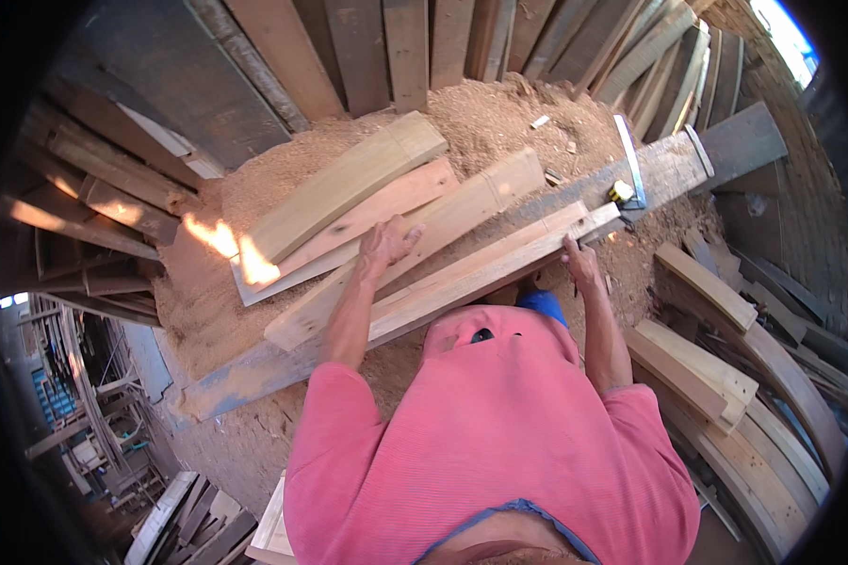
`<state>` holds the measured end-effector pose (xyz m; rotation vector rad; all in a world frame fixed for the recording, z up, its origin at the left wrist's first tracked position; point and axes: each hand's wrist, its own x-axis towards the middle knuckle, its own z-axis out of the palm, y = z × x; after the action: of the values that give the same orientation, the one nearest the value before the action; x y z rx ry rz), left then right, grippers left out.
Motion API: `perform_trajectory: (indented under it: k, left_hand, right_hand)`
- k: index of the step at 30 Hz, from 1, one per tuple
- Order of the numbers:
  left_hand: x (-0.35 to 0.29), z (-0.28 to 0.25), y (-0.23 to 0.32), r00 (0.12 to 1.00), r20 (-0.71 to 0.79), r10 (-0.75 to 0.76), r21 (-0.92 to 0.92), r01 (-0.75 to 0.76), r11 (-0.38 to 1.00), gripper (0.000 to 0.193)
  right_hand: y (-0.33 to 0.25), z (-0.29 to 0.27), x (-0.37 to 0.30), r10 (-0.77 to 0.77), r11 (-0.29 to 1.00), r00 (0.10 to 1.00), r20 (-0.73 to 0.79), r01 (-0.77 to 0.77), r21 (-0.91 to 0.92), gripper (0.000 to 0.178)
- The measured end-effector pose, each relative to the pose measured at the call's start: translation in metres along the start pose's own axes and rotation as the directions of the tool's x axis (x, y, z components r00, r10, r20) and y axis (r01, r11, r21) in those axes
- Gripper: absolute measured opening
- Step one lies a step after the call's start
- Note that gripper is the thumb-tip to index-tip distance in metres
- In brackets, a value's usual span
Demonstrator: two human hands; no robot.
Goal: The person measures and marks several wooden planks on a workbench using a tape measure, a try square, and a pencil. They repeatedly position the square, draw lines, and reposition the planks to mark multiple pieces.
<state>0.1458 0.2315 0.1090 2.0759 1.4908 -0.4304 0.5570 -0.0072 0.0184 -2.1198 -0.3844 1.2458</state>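
Note:
A long, narrow pale wooden plank [485,280] lies across a grey timber beam [254,377], close to my body. My right hand [580,258] grips the near edge of this plank by its right end, thumb on top. Beyond it is a wider pale board [499,185], tilted up toward the right. My left hand [387,242] rests over that board's far edge, fingers apart and holding nothing. Farther off, a pinkish board [386,207] and a thick pale board [349,184] lie side by side. A yellow-and-black tape measure [620,191] sits beside a metal square [634,165] on the beam.
Sawdust [499,113] is heaped behind the boards. Upright planks [358,56] lean along the far side. Stacked boards [716,377] lie on the right, and offcuts [193,518] are piled at the lower left. A metal clamp-like strip [697,151] crosses the beam's right part.

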Motion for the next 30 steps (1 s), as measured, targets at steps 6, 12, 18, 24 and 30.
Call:
perform_trajectory:
  k: [6, 12, 18, 24, 30]
  left_hand:
    - [0.002, -0.011, -0.008, 0.997, -0.067, -0.028, 0.019, 0.029, 0.999, 0.077]
    - [0.006, -0.010, -0.027, 0.994, -0.109, -0.025, -0.012, 0.024, 1.000, 0.078]
    - [-0.004, -0.009, -0.032, 0.997, -0.078, -0.028, 0.008, 0.028, 1.000, 0.076]
    - [-0.011, 0.002, -0.033, 0.999, -0.051, 0.001, -0.003, -0.001, 1.000, 0.074]
    - [-0.009, 0.008, -0.028, 0.997, -0.056, 0.044, 0.007, -0.043, 0.999, 0.075]
  right_hand:
    - [0.000, 0.003, 0.008, -0.018, 1.000, 1.000, -0.017, 0.019, 0.009, 0.073]
    - [0.016, 0.007, 0.010, -0.053, 0.996, 0.998, -0.016, 0.054, 0.065, 0.067]
    - [0.021, 0.015, 0.022, 0.002, 0.995, 0.996, -0.090, 0.007, 0.095, 0.063]
    - [0.021, 0.016, 0.022, 0.048, 0.992, 0.995, -0.088, -0.037, 0.121, 0.067]
    - [0.015, 0.014, 0.015, -0.005, 0.997, 0.995, -0.095, 0.012, 0.080, 0.066]
